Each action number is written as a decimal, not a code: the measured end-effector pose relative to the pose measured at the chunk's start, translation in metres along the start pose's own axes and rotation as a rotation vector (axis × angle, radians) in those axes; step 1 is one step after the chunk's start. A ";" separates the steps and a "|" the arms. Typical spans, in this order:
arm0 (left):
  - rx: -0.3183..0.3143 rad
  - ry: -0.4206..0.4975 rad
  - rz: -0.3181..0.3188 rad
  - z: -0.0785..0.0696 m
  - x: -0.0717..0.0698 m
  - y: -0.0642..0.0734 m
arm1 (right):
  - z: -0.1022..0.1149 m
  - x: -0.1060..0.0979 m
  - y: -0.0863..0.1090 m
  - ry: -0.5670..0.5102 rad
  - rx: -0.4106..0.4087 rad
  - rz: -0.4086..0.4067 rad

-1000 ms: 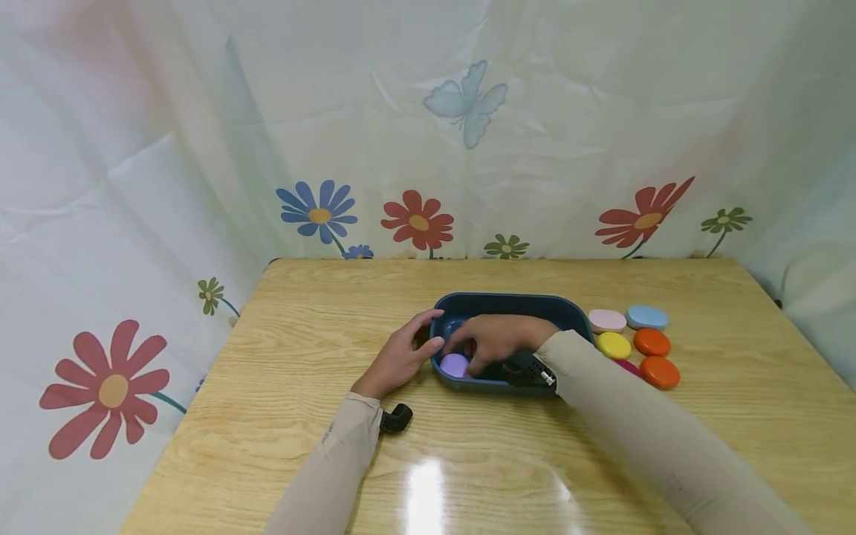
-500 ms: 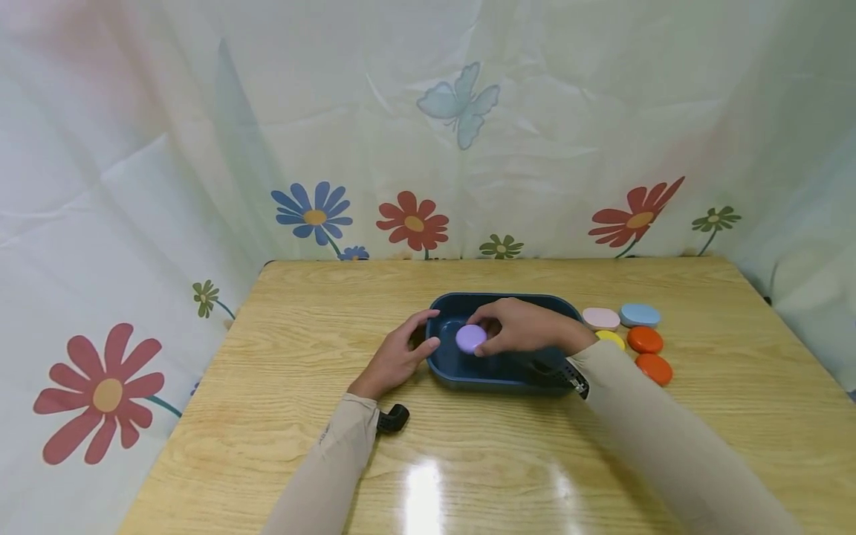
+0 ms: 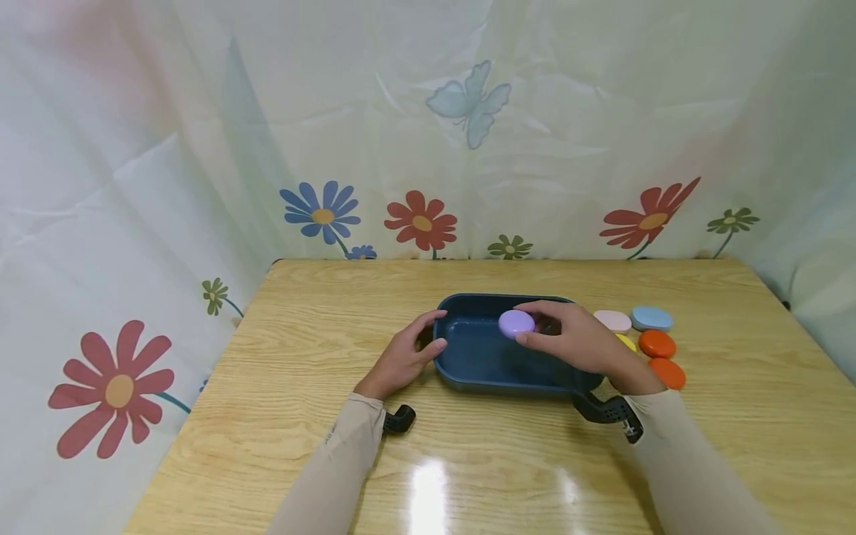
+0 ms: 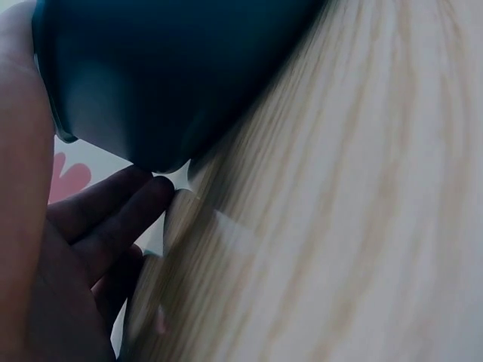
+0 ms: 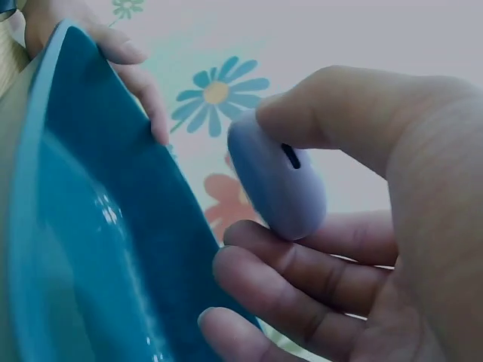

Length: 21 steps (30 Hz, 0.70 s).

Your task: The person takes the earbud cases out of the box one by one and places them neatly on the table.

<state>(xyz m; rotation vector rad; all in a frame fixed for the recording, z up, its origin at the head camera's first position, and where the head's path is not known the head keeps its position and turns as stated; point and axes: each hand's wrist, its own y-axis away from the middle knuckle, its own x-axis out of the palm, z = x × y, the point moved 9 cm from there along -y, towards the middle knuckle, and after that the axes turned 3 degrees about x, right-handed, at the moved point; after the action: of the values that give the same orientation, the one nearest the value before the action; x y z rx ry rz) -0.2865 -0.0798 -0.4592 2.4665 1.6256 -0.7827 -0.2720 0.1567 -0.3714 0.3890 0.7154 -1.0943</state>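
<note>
My right hand (image 3: 583,340) pinches a smooth light-purple rounded oval object (image 3: 516,324) between thumb and fingers, above a dark blue oblong tub (image 3: 478,358). In the right wrist view, the purple object (image 5: 272,170) shows a small dark slot in its edge, and the other fingers curve below it. My left hand (image 3: 403,355) holds the left end of the tub, thumb and a finger over its rim. The left wrist view has the remaining fingers (image 4: 124,215) against the outer wall of the tub (image 4: 166,75).
Right of the tub lie similar rounded pieces: pink (image 3: 612,321), light blue (image 3: 652,318), two orange-red ones (image 3: 657,344) and a yellow one (image 3: 627,342) partly behind my right hand. The wooden table (image 3: 301,319) backs onto a flowered cloth (image 3: 555,134).
My right hand picked the purple object up from the tub's left end, raised it and carried it rightward. My left hand stays on the tub.
</note>
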 end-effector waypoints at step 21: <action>-0.016 -0.018 -0.005 0.000 -0.001 0.000 | -0.021 -0.037 0.053 -0.138 -0.008 -0.176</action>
<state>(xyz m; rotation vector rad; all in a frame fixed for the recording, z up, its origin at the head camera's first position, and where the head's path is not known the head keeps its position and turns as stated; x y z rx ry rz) -0.2868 -0.0807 -0.4586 2.4382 1.6266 -0.7863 -0.2408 0.2167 -0.3635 0.2443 0.6400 -1.2715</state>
